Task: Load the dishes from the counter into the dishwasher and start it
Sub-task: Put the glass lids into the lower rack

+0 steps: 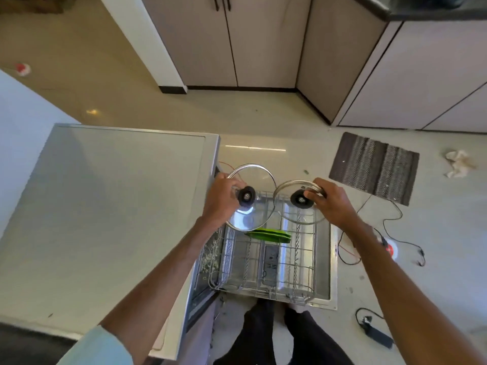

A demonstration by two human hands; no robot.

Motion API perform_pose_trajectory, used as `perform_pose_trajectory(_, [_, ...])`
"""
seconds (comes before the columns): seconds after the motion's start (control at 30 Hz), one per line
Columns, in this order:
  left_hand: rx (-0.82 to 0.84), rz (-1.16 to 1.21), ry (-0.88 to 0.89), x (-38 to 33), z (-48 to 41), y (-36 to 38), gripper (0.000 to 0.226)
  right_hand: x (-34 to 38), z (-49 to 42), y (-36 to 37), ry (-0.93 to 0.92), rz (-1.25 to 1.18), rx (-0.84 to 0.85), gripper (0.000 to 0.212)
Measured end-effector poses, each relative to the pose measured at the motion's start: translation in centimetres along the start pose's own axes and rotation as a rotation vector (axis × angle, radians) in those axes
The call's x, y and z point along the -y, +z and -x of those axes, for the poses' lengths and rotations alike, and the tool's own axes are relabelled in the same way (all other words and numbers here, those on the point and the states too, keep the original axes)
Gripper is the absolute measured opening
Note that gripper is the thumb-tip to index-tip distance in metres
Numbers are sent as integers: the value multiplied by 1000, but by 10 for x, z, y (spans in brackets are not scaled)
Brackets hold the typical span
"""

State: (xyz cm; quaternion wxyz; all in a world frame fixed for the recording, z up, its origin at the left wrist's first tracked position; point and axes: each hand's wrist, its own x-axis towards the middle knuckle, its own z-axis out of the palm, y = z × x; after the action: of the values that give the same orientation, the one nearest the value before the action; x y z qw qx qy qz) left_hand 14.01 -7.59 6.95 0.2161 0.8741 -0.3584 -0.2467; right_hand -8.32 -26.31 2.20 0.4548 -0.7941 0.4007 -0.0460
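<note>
Mid-loading, by the look of it, with starting the machine well off yet. Standing beside the grey-white flat-topped dishwasher, facing its lowered steel-lined door and the pulled-out silver wire rack. Holding two lids side by side in the air above the far end of that rack, rims almost meeting, neither seeming to rest on the wires. Cannot tell from here how many dishes remain on the counter.

Gripping the larger round glass lid with metal rim and black knob in the left hand, fingers curled at its left edge and thumb reaching in towards the knob. Gripping the smaller round glass lid with metal rim and black knob in the right hand, fingers wrapped over the rim on the right and thumb pressed at the knob. Both grips closed and full, nothing spare for a third item.

Already slotted on edge among the tines, just below the lids: flat green plates.

Next, probably: lowering one lid at a time, tilting each onto its edge, steering the rim between two rows of tines clear of the green plates, then letting go only once wedged. Worth minding the smooth glass, likely to roll or slide flat if released early
</note>
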Motion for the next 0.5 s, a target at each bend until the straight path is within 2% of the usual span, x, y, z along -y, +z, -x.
perform_pose_trajectory(0.13, [7,-55,-33,28,-35,52,56,-57,-23,49,114,16,-37,14])
perform_pose_trajectory(0.33, [94,-66,-24,56,-63,122,50,-145,-59,117,200,28,-49,17])
perform_pose_trajectory(0.5, [129,-100,-27,73,-77,168,50,-176,-74,138,262,16,-45,23])
